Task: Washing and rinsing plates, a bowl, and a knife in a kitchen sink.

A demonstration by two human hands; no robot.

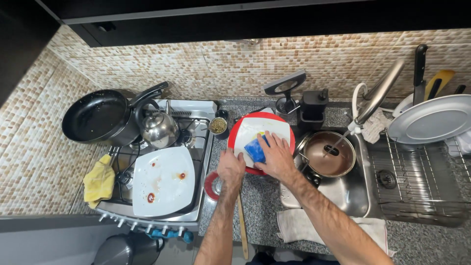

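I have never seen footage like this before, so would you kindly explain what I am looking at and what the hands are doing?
There is no machine here: one camera worn on a person's head looks down at their own two bare hands over a kitchen counter. The right hand presses a blue sponge onto a white square plate lying on a red round board. The left hand steadies the plate's near edge. On the stove sit a dirty white plate, a kettle and a black pan. A pot stands in the sink.

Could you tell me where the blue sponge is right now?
The blue sponge lies under the right hand, on the white plate, left of the sink.
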